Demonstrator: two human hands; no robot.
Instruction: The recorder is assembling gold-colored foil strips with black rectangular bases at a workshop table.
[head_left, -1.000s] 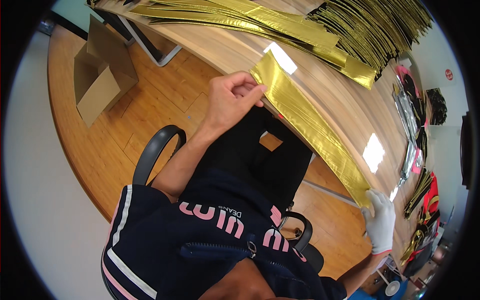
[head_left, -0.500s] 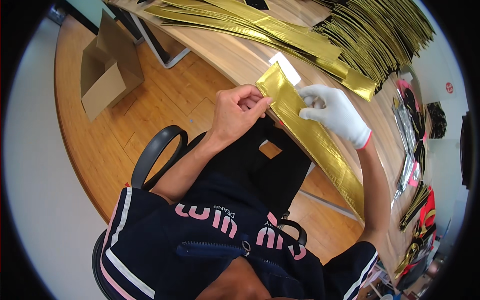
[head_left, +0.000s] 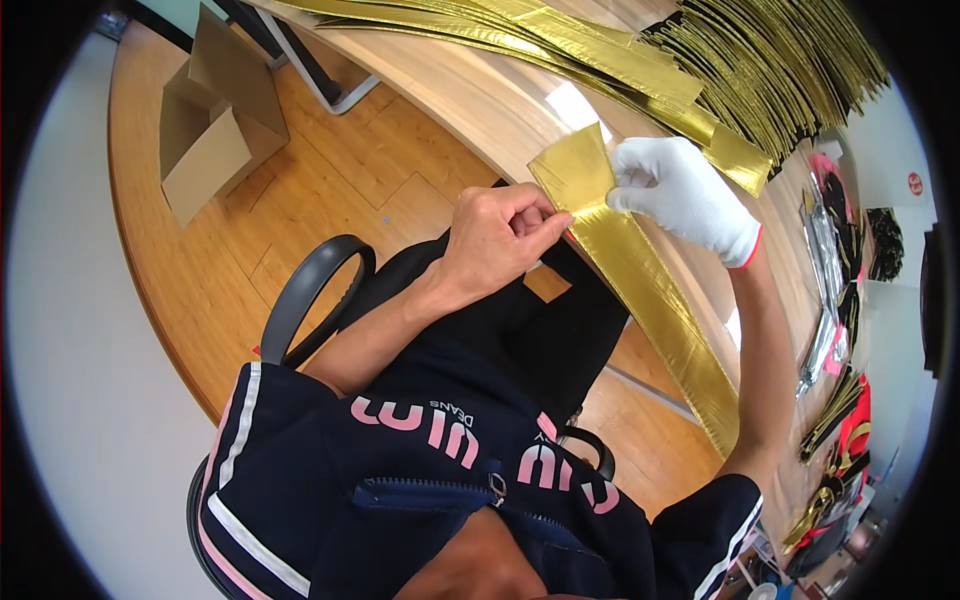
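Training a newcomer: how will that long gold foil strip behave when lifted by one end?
Probably floppy: the gold strip folds over where the left hand and gloved right hand pinch it. Likely light and thin, and its shiny face looks slippery.

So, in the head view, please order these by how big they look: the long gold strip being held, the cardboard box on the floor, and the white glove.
1. gold strip, the longest by far.
2. cardboard box.
3. white glove.
The box lies farther from the camera, so it may be truly larger than it looks.
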